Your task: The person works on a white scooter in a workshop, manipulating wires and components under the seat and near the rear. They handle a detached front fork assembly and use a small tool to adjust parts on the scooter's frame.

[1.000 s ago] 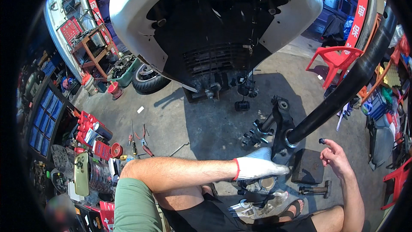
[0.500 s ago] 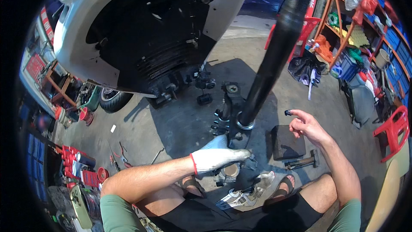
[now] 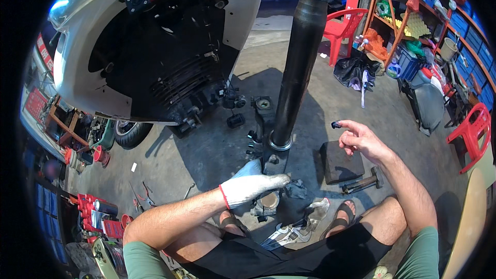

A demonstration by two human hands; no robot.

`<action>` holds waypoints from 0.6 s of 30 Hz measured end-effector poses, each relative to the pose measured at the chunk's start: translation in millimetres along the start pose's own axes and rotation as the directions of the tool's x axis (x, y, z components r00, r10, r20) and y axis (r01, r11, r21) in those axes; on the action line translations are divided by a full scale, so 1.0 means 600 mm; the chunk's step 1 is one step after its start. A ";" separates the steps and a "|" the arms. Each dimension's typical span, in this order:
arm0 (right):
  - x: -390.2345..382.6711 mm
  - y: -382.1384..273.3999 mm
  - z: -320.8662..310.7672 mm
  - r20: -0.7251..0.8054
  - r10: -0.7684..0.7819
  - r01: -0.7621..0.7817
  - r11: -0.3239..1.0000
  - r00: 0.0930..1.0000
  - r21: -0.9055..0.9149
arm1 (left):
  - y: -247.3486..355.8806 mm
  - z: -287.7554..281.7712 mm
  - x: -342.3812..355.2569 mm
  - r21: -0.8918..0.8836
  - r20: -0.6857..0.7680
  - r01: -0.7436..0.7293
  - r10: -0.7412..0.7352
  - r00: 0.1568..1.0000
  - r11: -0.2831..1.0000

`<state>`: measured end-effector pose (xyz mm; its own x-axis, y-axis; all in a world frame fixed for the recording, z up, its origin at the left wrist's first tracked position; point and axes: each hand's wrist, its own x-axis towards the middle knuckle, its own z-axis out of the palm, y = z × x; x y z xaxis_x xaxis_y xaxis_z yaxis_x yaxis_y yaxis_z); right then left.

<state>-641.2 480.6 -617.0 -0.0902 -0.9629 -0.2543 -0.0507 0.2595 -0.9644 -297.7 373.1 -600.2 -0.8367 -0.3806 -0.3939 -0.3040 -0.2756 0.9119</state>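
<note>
My left hand [image 3: 253,185], in a white and blue knit glove with a red cuff, is closed around the near part of a black triple clamp [image 3: 266,116]. A long black steering stem [image 3: 297,67], threaded at its top, rises from the clamp, with a bright metal ring [image 3: 280,141] around its base. My bare right hand [image 3: 363,139] hangs apart from it, to the right. Its index finger points left, its tip coated in a dark smear like grease, and the other fingers are loosely curled. A dark rag [image 3: 295,189] lies beside the gloved fingertips.
A white scooter front [image 3: 243,15] stands far left. A dark block [image 3: 341,163] and a hammer [image 3: 364,182] lie below my right hand. Pliers [image 3: 147,195] rest on the floor to the left. Red chairs [image 3: 473,134] and cluttered shelves [image 3: 400,26] are on the right.
The view has shifted, and the stem now appears more upright and further left. My left hand keeps its hold on the clamp; my right hand keeps its pointing shape.
</note>
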 end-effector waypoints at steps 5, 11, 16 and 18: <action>-0.003 -0.009 0.006 -0.024 0.016 -0.017 1.000 1.000 -0.015 | 0.013 0.002 -0.007 0.040 0.005 0.041 -0.041 0.999 0.998; 0.000 -0.006 0.002 -0.007 0.013 -0.013 1.000 1.000 -0.004 | 0.018 0.002 -0.006 0.078 0.000 0.030 -0.030 1.000 0.996; 0.009 -0.005 0.002 0.006 0.017 -0.016 0.999 1.000 -0.036 | 0.024 0.004 -0.011 0.041 -0.026 0.048 -0.047 0.999 0.998; 0.004 -0.009 0.004 -0.012 0.025 -0.026 0.999 1.000 -0.032 | 0.012 0.001 -0.003 0.036 -0.024 0.022 -0.022 0.999 0.999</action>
<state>-639.0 476.6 -612.4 -0.1031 -0.9551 -0.2778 -0.0804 0.2863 -0.9547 -298.8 372.2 -593.0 -0.8189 -0.3954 -0.4161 -0.3388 -0.2521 0.9064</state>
